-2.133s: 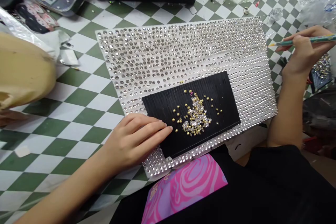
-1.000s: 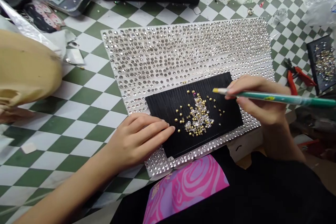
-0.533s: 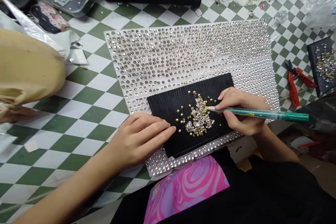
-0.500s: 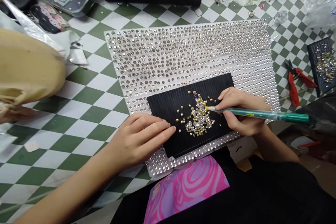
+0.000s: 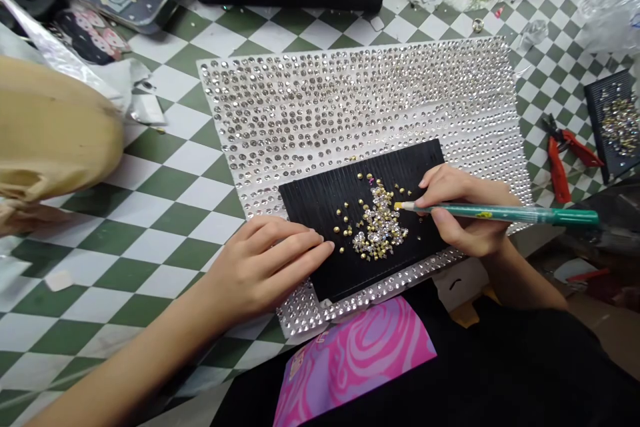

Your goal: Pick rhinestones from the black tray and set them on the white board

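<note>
My right hand (image 5: 465, 215) is shut on a green wax-tipped pick pencil (image 5: 500, 214), whose yellow tip stops just above the right edge of a heap of clear and gold rhinestones (image 5: 379, 228). The heap lies on a black ridged tray (image 5: 320, 213). My left hand (image 5: 265, 267) rests open on the tray's lower left edge, fingertips near the scattered gold studs. Beneath the tray lies a large sheet covered in rows of clear rhinestones (image 5: 350, 107).
A beige rounded form (image 5: 50, 127) bulges in at the left, over a green-and-white checkered surface (image 5: 115, 240). Red-handled pliers (image 5: 560, 153) and a small black tray of stones (image 5: 613, 123) lie right. A pink marbled packet (image 5: 350, 360) lies on my dark lap.
My right hand has come in from the sheet's right edge to over the black tray, bringing the pencil tip beside the heap. My left hand has stayed on the tray.
</note>
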Demonstrator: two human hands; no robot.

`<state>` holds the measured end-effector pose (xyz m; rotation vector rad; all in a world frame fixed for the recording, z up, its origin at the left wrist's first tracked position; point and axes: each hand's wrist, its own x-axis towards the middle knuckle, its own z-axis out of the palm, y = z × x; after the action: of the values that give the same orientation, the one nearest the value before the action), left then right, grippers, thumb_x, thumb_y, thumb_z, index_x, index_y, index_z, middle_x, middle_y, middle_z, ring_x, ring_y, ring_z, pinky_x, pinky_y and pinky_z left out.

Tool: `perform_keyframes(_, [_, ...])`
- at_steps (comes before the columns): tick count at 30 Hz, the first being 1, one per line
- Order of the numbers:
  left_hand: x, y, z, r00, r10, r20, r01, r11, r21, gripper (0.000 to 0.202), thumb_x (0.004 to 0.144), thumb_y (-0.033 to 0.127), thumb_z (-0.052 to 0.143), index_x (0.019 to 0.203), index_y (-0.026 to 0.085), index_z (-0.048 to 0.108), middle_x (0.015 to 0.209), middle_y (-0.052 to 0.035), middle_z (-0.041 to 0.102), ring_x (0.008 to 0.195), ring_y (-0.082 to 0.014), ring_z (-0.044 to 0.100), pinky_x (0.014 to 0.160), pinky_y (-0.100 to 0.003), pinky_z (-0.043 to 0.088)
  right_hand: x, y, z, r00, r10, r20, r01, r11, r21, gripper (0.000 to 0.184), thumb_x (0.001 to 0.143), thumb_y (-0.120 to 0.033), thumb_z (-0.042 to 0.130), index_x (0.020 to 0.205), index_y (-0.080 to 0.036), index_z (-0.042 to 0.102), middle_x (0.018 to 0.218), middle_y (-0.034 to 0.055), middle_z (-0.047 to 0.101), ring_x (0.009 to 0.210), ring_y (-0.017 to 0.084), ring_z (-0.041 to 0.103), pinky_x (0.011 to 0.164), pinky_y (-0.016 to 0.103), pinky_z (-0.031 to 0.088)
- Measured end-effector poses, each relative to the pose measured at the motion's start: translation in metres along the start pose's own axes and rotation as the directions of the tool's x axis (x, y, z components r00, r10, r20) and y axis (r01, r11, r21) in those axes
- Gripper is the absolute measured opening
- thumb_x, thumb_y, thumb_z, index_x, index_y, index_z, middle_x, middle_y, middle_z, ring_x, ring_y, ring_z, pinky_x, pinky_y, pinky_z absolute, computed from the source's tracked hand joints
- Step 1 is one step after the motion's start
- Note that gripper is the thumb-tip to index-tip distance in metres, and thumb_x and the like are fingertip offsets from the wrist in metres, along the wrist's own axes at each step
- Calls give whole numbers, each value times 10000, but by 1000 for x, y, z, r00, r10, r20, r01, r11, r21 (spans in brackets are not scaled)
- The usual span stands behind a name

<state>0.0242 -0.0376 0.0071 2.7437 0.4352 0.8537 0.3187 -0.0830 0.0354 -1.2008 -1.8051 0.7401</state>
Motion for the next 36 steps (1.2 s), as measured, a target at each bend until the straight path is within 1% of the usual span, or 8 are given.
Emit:
perform_keyframes(4, [1,0,0,1000,5,0,-5,1000,2,205,929,135,457,990,161,651,852,-11,723,832,-124,627,721,-273,485,0,-1,2,997,-8,-80,8,1000,-8,306,731,-70,599,949,-253,712,744,2,687,697,149,631,682,351,534])
perform_keyframes(7, [0,1,0,1000,10,-3,-10,1000,8,213,935,145,447,980,176,653,843,-6,723,827,-121,631,713,-269,487,3,1,-6,950,-25,-311,2,997,-72,277,755,-117,621,969,-250,736,765,9,698,673,147,655,579,314,531])
perform_keyframes(9, [-2,0,1,1000,6,-4,-6,1000,2,212,933,145,449,986,182,651,844,-6,720,834,-122,630,718,-271,489,7,11,-23,868,-55,-494,-15,990,-137,226,768,-174,643,959,-233,747,781,16,704,641,135,664,515,281,521])
perform_keyframes(12, [-5,-1,3,1000,-15,-15,14,1000,-23,212,922,137,463,1012,180,651,865,-14,714,860,-132,624,751,-287,493,9,41,-66,773,-82,-629,-45,982,-183,164,755,-200,652,897,-204,735,834,10,695,603,111,663,537,272,550])
perform_keyframes(16, [-6,-2,4,1000,-3,-11,2,999,-32,209,913,138,475,998,183,661,860,-13,708,859,-135,620,743,-287,490,5,89,-118,698,-41,-715,-145,970,-197,79,770,-191,625,816,-150,674,765,22,679,616,141,696,532,248,532])
perform_keyframes(20, [-9,-2,6,1000,-15,-24,14,999,-29,212,923,151,472,1013,194,659,874,-13,708,872,-142,618,756,-299,489,2,118,-133,616,-13,-787,-208,962,-179,32,800,-158,591,804,-137,615,762,39,665,601,128,688,501,216,506])
perform_keyframes(31, [-10,-1,6,1000,-8,-16,7,999,-39,207,937,134,459,1020,172,644,896,-27,700,873,-162,600,744,-322,471,0,134,-133,571,24,-821,-245,959,-142,108,752,-115,645,813,-148,562,788,50,675,570,135,679,500,240,524])
perform_keyframes(36, [-8,-1,6,1000,12,-8,-13,999,-45,188,920,107,483,1022,128,639,908,-49,682,883,-174,582,757,-328,458,1,125,-127,612,44,-789,-235,964,-128,89,745,-163,654,799,-113,605,800,55,679,595,141,688,543,260,537])
